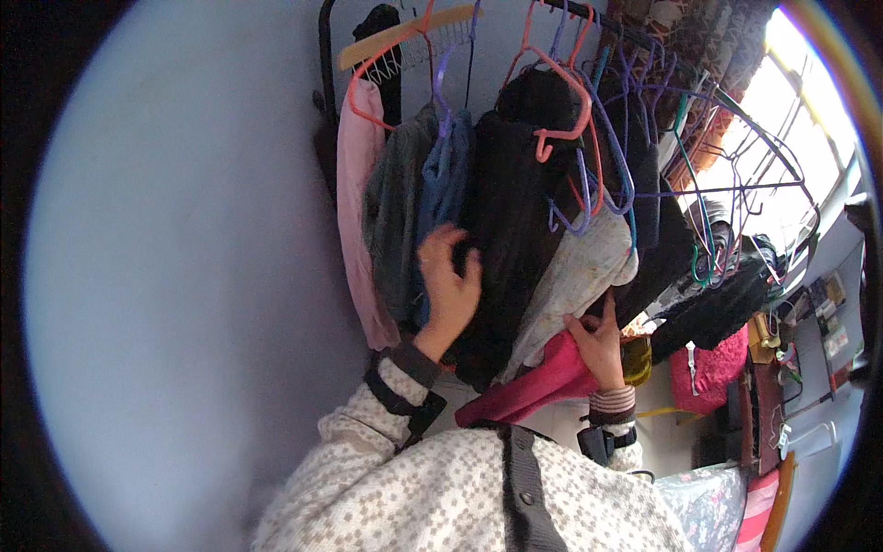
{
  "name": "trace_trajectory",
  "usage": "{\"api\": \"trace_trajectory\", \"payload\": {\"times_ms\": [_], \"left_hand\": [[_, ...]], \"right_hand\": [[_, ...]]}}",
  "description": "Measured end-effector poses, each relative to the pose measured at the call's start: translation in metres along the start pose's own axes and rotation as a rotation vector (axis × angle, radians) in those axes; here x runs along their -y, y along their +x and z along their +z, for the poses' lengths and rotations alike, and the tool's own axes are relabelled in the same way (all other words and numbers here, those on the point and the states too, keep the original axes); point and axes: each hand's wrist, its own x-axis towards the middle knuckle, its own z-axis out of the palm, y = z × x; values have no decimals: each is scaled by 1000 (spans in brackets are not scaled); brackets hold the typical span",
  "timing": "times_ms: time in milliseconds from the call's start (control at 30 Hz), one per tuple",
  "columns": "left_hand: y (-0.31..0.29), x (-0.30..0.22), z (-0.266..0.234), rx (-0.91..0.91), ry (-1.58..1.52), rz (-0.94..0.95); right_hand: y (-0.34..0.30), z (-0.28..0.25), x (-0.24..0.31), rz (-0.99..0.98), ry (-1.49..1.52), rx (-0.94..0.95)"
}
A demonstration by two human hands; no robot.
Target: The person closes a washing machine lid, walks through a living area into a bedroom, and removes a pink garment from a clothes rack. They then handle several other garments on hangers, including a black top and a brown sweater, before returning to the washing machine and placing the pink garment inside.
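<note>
My left hand (451,290) is raised with thumb and fingers apart, slightly blurred. It is in front of a blue denim garment (441,184) and beside a long black garment (504,193). My right hand (600,345) grips a bright pink cloth (538,382), which slants down to the left in front of me. Its index finger points up against the dark clothes, and its thumb is near the lower part of a pale patterned garment (579,262). A dark green garment (395,216) and a light pink one (357,175) hang to the left.
Coral and purple hangers, such as a coral hanger (575,92), hang from a black rail (607,20). A round hanging rack (736,189) with more hangers stands by the bright window (800,101). A bluish wall (184,258) is on my left; a pink bag (713,373) sits at right.
</note>
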Motion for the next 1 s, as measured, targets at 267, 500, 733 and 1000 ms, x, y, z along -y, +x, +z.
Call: {"api": "trace_trajectory", "payload": {"times_ms": [267, 500, 733, 1000], "left_hand": [[32, 77, -15, -117, 306, -245], [7, 59, 2, 170, 2, -296], [12, 27, -8, 109, -196, -282], [16, -91, -34, -8, -421, 448]], "right_hand": [[0, -1, 0, 60, 7, 5], [-2, 0, 11, 39, 32, 43], [-3, -2, 8, 2, -26, 74], [-5, -8, -7, 44, 38, 29]]}}
